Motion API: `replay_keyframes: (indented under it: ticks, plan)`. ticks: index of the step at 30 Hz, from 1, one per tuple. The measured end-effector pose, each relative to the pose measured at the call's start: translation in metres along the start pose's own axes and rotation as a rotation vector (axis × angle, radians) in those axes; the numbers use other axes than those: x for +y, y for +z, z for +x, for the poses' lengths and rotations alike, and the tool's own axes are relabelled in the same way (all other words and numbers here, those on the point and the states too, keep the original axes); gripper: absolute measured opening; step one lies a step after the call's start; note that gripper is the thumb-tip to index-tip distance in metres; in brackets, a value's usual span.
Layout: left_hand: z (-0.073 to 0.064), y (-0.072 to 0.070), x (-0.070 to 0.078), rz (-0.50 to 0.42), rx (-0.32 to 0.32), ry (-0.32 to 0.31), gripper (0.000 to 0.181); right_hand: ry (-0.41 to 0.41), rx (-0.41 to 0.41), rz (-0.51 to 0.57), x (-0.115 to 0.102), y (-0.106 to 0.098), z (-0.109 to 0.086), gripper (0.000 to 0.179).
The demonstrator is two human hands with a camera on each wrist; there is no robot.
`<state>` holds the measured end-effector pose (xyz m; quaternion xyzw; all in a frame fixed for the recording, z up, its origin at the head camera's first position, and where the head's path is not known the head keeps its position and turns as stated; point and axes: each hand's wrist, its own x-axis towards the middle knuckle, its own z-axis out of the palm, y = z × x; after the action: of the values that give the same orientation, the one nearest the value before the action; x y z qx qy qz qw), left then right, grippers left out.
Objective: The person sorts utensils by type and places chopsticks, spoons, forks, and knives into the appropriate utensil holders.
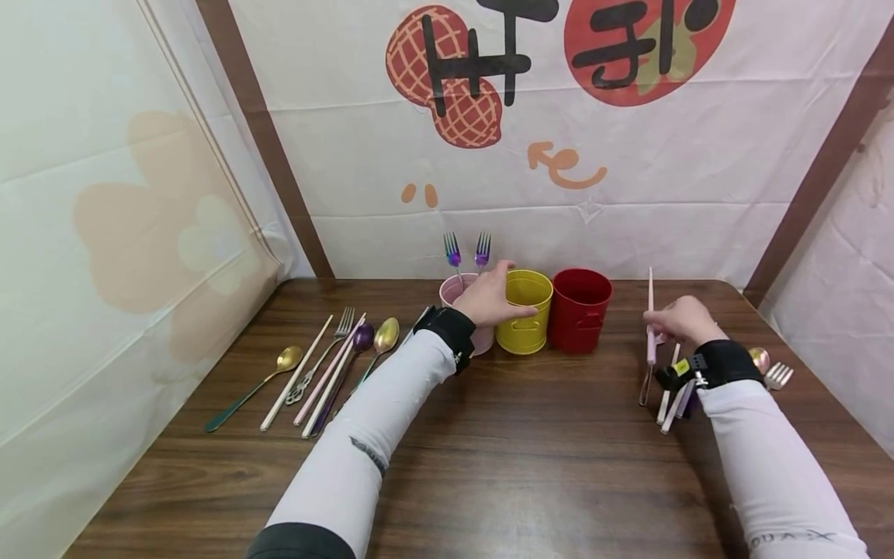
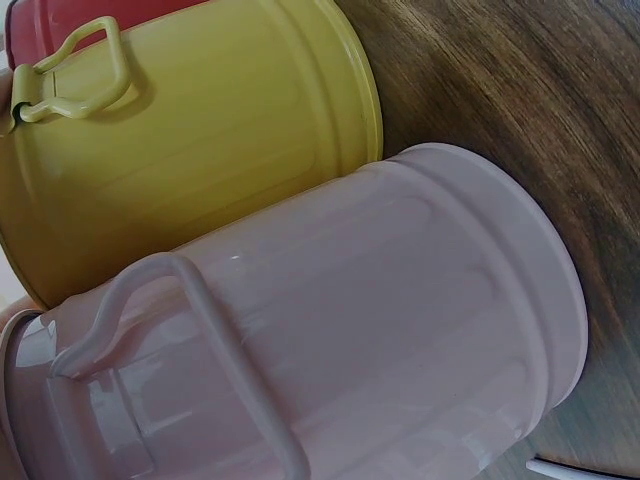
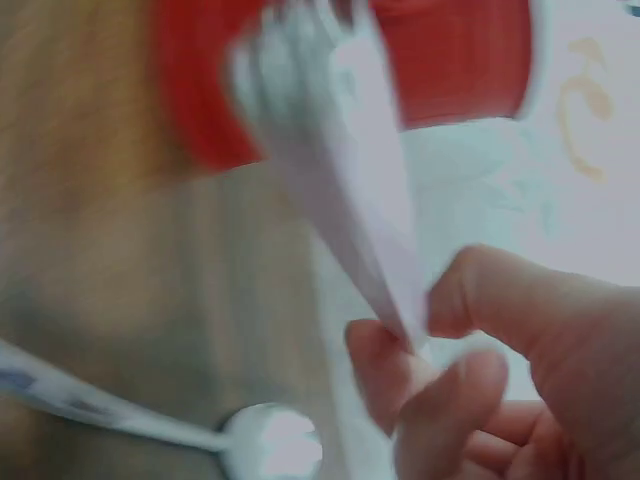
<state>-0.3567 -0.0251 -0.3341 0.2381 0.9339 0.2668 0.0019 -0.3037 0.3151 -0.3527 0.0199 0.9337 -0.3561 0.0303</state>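
My left hand (image 1: 492,299) reaches over the pink bucket (image 2: 400,310), thumb and fingers spread and touching the yellow bucket (image 1: 522,330) beside it. Two forks (image 1: 453,250) with shiny purple-blue heads stand tines up in the pink bucket. To the right is a red bucket (image 1: 578,318). Over the right side of the table, my right hand (image 1: 683,320) pinches a slim pink chopstick (image 1: 651,349) between thumb and fingertips. Blur in the right wrist view hides whether it is one stick or two. A spoon (image 3: 272,440) lies below that hand.
Along the left lie a gold spoon (image 1: 289,359), an ornate silver fork (image 1: 300,386), several chopsticks (image 1: 279,400) and a purple spoon (image 1: 362,338). More chopsticks (image 1: 665,404), a gold-headed spoon (image 1: 760,359) and a fork (image 1: 778,376) lie about the right wrist. Printed cloth (image 1: 335,147) hangs behind.
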Motion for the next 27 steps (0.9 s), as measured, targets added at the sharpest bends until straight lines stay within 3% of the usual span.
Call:
replay_keyframes:
  ticks: [6,10,13,16,21,27]
  plan:
    - [0.000,0.000,0.000,-0.003,-0.008,0.004,0.094,-0.061,0.238,0.221,-0.030,-0.027,-0.009,0.033]
    - [0.003,0.001,-0.002,-0.008,-0.009,-0.010,0.095,-0.173,0.365,0.423,-0.057,-0.037,-0.012,0.020]
    - [0.005,0.002,-0.003,-0.005,-0.006,-0.012,0.094,-0.282,0.463,0.485,-0.080,-0.038,-0.014,0.011]
    - [0.005,0.002,-0.003,0.000,-0.007,-0.013,0.093,-0.368,0.539,0.468,-0.100,-0.036,-0.017,0.010]
    - [0.004,0.002,-0.001,0.004,-0.011,-0.019,0.093,-0.458,0.567,0.442,-0.122,-0.031,-0.019,0.016]
    - [0.003,0.000,0.000,-0.001,-0.011,-0.020,0.093,-0.510,0.521,0.445,-0.134,-0.017,-0.013,0.023]
